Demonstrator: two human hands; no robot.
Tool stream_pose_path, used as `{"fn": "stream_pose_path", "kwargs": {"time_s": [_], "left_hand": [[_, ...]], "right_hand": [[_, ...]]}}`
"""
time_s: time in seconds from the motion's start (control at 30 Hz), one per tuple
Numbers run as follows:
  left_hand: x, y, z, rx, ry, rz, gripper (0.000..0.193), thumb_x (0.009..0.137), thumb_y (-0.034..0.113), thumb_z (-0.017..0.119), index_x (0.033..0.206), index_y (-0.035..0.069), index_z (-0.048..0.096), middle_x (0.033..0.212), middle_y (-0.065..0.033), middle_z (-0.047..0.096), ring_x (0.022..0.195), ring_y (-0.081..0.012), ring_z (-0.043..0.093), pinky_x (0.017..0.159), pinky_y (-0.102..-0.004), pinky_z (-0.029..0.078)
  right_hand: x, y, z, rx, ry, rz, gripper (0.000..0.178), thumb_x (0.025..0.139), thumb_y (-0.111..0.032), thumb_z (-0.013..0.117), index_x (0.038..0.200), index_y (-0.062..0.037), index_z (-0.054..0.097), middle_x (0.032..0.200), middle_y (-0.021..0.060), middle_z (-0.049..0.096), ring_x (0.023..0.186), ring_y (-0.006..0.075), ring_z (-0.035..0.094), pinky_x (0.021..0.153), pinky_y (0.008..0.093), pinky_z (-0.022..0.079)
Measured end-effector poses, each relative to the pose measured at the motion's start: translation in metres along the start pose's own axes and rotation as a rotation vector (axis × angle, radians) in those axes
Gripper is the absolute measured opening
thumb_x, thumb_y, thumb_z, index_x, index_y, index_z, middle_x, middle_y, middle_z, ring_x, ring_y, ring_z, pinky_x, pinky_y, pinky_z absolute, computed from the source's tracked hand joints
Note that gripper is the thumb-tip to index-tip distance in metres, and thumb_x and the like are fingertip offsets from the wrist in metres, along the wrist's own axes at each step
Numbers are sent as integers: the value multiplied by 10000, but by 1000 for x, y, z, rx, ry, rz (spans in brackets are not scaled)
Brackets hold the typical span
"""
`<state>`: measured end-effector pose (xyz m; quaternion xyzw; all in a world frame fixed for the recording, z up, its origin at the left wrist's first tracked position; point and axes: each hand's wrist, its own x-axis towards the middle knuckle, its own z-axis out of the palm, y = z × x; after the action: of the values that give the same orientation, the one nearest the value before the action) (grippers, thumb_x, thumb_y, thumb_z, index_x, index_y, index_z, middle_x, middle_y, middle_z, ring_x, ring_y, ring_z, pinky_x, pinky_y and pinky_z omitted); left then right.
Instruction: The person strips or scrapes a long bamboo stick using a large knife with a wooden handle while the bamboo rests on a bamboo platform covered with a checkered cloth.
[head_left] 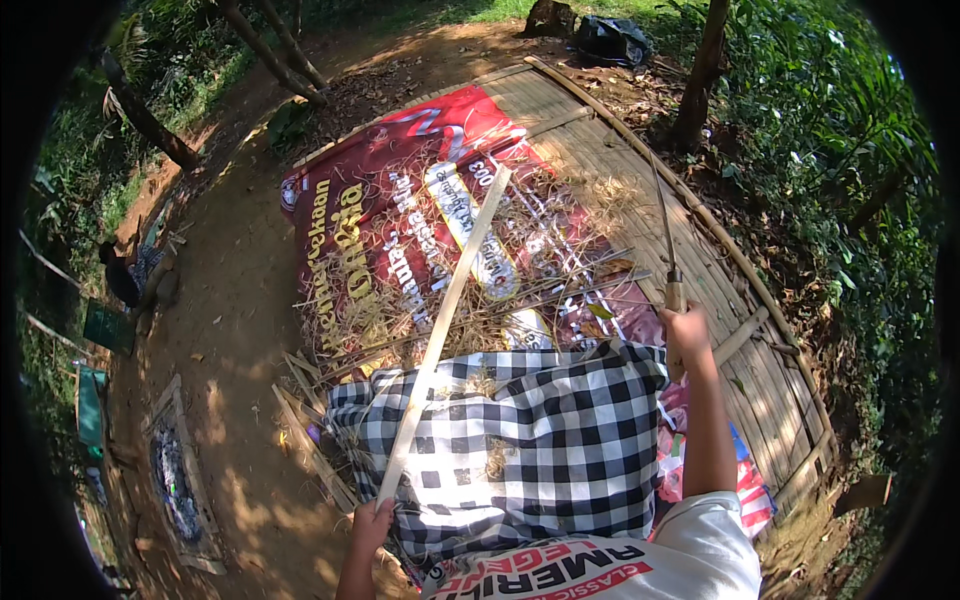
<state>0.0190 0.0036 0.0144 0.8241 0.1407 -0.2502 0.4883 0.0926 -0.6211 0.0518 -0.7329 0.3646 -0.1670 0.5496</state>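
My left hand [372, 524] is closed round the near end of a long, pale bamboo strip [446, 310], which slants up and away to the right. The strip passes over a black-and-white checked cloth [540, 440] spread across my lap. On the right, my right hand [686, 338] grips the wooden handle of a long, thin-bladed knife [669, 240]. Its blade points away from me, apart from the strip. Beyond the cloth lies a red printed banner [390, 215] strewn with thin, curly bamboo shavings [560, 250].
Under the banner is a bamboo slat platform [620, 150] with a pole along its right edge. Split bamboo pieces [315, 445] lie left of the cloth. A framed ash pit [180, 485] is on the dirt ground. Tree trunks [703, 80] and a dark bag [612, 42] stand farther off.
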Motion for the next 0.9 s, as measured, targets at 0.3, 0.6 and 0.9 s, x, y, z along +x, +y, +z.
{"fn": "stream_pose_path", "kwargs": {"time_s": [0.3, 0.6, 0.9], "left_hand": [[-3, 99, 49, -8, -47, 133, 236, 855, 164, 743, 939, -11, 609, 713, -27, 620, 547, -96, 596, 515, -254, 522], [88, 150, 15, -239, 337, 528, 151, 807, -39, 668, 858, 1, 531, 751, -76, 623, 626, -142, 608, 600, -262, 504], [33, 215, -55, -410, 573, 382, 194, 893, 29, 635, 866, 92, 454, 633, 11, 469, 423, -70, 414, 360, -234, 347]], "right_hand": [[-62, -67, 67, 246, -370, -109, 161, 696, -104, 663, 783, 15, 597, 618, 51, 575, 542, 140, 528, 529, 318, 426], [-68, -34, 145, 366, -516, -38, 100, 729, -69, 642, 764, 7, 588, 608, 59, 578, 534, 149, 557, 518, 317, 446], [-45, -11, 148, 468, -461, 187, 18, 744, 1, 570, 736, 1, 554, 603, 80, 549, 492, 195, 556, 487, 337, 451]]}}
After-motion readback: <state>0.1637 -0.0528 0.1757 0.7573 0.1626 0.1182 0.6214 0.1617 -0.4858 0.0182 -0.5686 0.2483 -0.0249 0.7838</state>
